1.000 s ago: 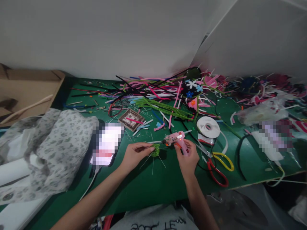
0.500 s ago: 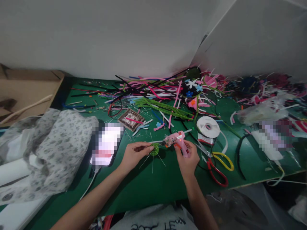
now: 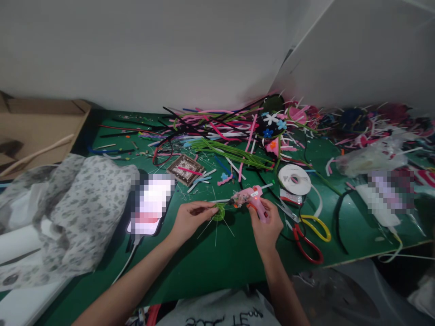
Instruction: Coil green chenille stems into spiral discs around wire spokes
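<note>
Between the thumb and fingers of my left hand (image 3: 193, 218) is the edge of a small green pipe-cleaner coil (image 3: 219, 213), with thin pale spokes sticking out around it. My right hand (image 3: 267, 224) is wrapped round the handle of a pink hot glue gun (image 3: 249, 198). Its nozzle points left, close to the top right of the coil; whether the tip touches it I cannot tell. An orange trigger shows by my right fingers, and a clear glue stick pokes out at the gun's back.
Scissors (image 3: 311, 237) with red and yellow handles lie right of my right hand, below a white ribbon spool (image 3: 294, 179). Pipe cleaners (image 3: 234, 154) are heaped behind. A lit phone (image 3: 151, 203) and patterned cloth (image 3: 91, 199) lie left; a plastic bag (image 3: 374, 156) sits right.
Almost nothing differs. Both hands, the coil and the glue gun stay in nearly the same place.
</note>
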A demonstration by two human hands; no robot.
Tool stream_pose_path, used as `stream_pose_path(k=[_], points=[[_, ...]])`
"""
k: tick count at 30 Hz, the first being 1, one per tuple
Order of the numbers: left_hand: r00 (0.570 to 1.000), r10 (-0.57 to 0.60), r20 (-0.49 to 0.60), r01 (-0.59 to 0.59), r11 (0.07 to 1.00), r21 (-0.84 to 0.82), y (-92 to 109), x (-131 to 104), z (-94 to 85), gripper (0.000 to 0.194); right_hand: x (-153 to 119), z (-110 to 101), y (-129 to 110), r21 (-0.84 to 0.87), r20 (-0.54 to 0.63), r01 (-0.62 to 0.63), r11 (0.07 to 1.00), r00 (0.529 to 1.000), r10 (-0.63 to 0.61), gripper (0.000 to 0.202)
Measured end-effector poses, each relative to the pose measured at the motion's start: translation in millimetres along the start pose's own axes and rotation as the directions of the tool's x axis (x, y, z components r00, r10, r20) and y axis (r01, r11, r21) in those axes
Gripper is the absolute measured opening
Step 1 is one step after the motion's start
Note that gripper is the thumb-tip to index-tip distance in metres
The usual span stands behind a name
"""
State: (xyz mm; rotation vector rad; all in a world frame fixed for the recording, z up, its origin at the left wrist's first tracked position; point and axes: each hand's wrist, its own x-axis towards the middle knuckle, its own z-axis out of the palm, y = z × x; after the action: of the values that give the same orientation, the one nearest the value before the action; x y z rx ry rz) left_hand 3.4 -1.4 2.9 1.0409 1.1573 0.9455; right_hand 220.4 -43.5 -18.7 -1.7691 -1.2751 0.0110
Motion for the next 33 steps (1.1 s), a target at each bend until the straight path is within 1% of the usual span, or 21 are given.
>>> stream_pose_path(k=[6, 15, 28, 33], points=[[1.000, 0.003, -0.011, -0.003, 1.000, 0.008, 2.4, -0.1, 1.1, 0.016, 0.2, -0.8, -1.2, -0.019, 0.001, 0.019, 1.000, 1.000, -0.019, 0.026], [1.000, -0.006, -0.030, 0.006, 1.000, 0.003, 0.8, 0.7, 0.7, 0.020, -0.5, -0.3, 1.0, -0.028, -0.030, 0.051, 0.998, 0.998, -0.052, 0.024], [0.999, -0.021, -0.046, 0.021, 1.000, 0.013, 2.0, 2.2, 1.3, 0.020, 0.1, -2.7, -3.2, -0.063, -0.093, 0.159, 0.985, 0.982, -0.164, 0.022], [0.999, -0.013, -0.035, 0.014, 1.000, 0.024, 1.6, 1.8, 1.5, 0.018, 0.6, -2.5, -3.9, -0.071, -0.112, 0.163, 0.984, 0.979, -0.171, 0.023]])
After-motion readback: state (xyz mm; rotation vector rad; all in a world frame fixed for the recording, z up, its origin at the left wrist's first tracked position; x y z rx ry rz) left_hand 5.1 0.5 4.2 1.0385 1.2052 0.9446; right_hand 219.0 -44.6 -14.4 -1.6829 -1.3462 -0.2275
